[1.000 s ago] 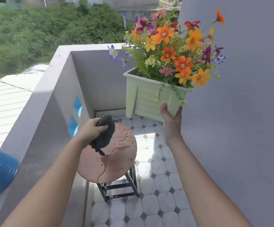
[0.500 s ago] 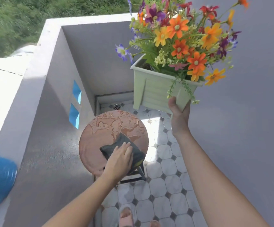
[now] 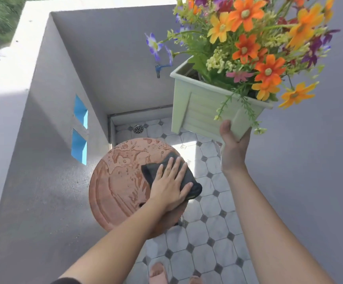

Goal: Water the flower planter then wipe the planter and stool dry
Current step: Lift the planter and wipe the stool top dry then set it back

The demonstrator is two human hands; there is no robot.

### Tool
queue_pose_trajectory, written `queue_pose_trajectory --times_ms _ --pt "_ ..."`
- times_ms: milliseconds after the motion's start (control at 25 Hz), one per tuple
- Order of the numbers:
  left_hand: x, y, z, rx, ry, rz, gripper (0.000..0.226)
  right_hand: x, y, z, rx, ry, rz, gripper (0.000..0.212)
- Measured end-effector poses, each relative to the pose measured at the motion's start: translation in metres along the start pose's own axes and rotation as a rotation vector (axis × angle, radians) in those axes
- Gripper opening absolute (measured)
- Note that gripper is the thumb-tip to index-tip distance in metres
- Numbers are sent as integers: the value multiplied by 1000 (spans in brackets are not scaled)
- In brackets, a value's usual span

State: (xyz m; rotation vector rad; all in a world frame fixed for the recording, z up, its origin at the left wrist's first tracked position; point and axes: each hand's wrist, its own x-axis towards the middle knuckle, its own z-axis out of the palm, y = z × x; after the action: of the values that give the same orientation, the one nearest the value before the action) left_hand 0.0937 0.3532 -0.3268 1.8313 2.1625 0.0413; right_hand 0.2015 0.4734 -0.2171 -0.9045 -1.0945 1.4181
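Note:
A round reddish-brown stool (image 3: 121, 181) stands on the tiled floor, its seat streaked with water. My left hand (image 3: 171, 183) lies flat with straight fingers on a dark cloth (image 3: 189, 179), pressing it onto the seat's right side. My right hand (image 3: 233, 148) grips the bottom corner of a pale green planter (image 3: 199, 111) and holds it tilted in the air, up and to the right of the stool. Orange, yellow and purple flowers (image 3: 254, 44) fill the planter.
A grey parapet wall (image 3: 49, 124) with two blue openings runs on the left. A blue tap (image 3: 159, 68) juts from the far wall above a floor drain (image 3: 138, 129). A grey wall closes the right. My feet in slippers (image 3: 159, 273) show at the bottom.
My left hand brought the cloth down from a lifted grip to lie flat on the seat, then slid it towards the right edge. The planter stays held up in my right hand.

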Motion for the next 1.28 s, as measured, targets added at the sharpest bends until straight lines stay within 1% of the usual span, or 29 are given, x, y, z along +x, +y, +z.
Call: queue_pose_trajectory --times_ms 160,280,440,600,760,880,1160,1280 --pt "42 -15 -6 -21 29 -119 71 3 4 -6 -28 -12 -27 98" --pt "62 -29 -14 -72 87 -281 73 5 6 -11 -27 -10 -28 98" --pt "64 -48 -17 -147 175 -519 78 2 5 -14 -41 -4 -5 101" --pt "45 -66 -23 -232 196 -753 93 0 0 -8 -50 -11 1 106" --pt "12 -74 -27 -278 189 -911 113 -1 -9 8 -10 -61 -8 107" --pt "-19 -71 -23 -289 184 -981 117 -4 -16 19 12 -94 -26 113" --pt "-83 -45 -8 -302 170 -1044 119 -16 -24 17 -28 -127 -27 102" --pt "-103 -32 1 -300 180 -1048 119 -21 -28 14 -40 -130 -22 105"
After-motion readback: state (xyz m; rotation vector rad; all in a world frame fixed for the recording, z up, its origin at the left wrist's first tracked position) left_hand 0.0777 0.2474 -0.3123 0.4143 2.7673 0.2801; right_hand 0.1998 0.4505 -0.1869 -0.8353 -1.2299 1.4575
